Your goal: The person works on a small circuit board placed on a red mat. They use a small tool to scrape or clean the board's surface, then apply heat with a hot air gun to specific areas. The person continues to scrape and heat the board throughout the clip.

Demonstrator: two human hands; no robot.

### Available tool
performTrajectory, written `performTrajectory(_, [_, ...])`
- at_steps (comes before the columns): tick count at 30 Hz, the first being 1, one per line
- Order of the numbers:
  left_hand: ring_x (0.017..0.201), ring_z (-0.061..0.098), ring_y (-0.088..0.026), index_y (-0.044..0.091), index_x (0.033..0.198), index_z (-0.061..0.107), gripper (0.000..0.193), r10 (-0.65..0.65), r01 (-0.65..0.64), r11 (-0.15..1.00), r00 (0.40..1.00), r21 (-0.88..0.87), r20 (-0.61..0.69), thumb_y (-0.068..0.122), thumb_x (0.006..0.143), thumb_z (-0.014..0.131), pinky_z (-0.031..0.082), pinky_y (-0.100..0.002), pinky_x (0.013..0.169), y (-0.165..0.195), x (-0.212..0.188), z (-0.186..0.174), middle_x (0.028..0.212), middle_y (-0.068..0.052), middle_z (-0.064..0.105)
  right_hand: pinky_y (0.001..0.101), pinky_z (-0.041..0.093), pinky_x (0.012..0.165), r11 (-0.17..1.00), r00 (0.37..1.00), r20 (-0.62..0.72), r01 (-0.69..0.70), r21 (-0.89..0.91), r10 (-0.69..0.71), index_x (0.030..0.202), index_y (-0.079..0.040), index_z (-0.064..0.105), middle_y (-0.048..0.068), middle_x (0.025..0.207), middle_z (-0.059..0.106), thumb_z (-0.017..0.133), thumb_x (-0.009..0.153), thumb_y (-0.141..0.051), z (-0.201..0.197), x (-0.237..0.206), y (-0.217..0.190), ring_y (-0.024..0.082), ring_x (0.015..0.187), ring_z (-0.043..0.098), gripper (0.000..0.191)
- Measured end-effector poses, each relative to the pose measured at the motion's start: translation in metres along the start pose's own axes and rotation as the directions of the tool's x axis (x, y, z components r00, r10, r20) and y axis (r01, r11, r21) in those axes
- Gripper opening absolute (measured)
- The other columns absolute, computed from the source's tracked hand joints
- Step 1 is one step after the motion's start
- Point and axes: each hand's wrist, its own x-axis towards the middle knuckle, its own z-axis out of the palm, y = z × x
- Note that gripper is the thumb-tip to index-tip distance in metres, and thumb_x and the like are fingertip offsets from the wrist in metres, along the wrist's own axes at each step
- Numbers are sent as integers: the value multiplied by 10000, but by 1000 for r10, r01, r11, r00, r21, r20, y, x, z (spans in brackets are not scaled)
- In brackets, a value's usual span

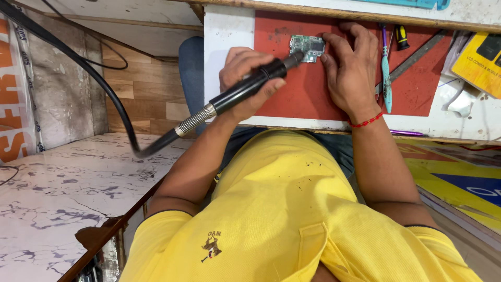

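Occlusions and cut-offs, head view.

Small green-grey circuit board: components too small to tell; right edge hidden under right hand fingers. Metal nozzle tip of black hot-air handpiece overlaps board; contact cannot be judged. Left hand palm hidden by handpiece. Yellow flat box and teal strip cut by frame edge.
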Motion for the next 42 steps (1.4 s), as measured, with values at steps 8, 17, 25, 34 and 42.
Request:
performTrajectory(8, [1052,658,-188,84,1118,726,450,0,0,999,1000,45,-12,467,905,829,553,-349,973,1,-2,-1,1035,-57,754,512,366,1177,1000,1000,-24,-3,-9,2,1337,-87,682,183,1449,497,741,995,-47,1,0,3,409,1356,441,350])
performTrajectory(17, [1047,648,-198,61,1129,716,466,-11,11,1000,1000,28,25,444,895,842,551,-331,956,6,3,-5,1017,-56,745,507,369,1172,999,999,20,41,-3,-41,1321,-116,696,152,1471,504,804,1006,-94,-1,0,4,390,1356,438,334])
performTrajectory(25, [1032,679,-173,102,1118,736,459,-102,104,994,993,20,-54,494,897,822,554,-342,981,-1,1,2,1021,-47,764,508,360,1171,997,997,40,70,13,-70,1297,-127,702,145,1486,499,800,958,-89,-3,0,2,387,1376,429,354])
performTrajectory(34, [1077,653,-195,79,1143,719,445,-117,118,993,992,23,-47,454,932,832,542,-329,1003,2,1,-3,1002,-43,762,495,375,1170,1000,1000,21,17,11,-18,1318,-124,703,154,1489,494,780,975,-68,0,-1,1,386,1369,431,355])
performTrajectory(42, [1076,652,-205,79,1131,726,462,-35,35,999,999,-9,38,446,883,857,536,-348,1023,6,6,-4,1044,-66,757,494,385,1159,1000,1000,14,16,12,-16,1315,-106,691,158,1469,500,801,989,-80,0,0,2,393,1355,442,345])
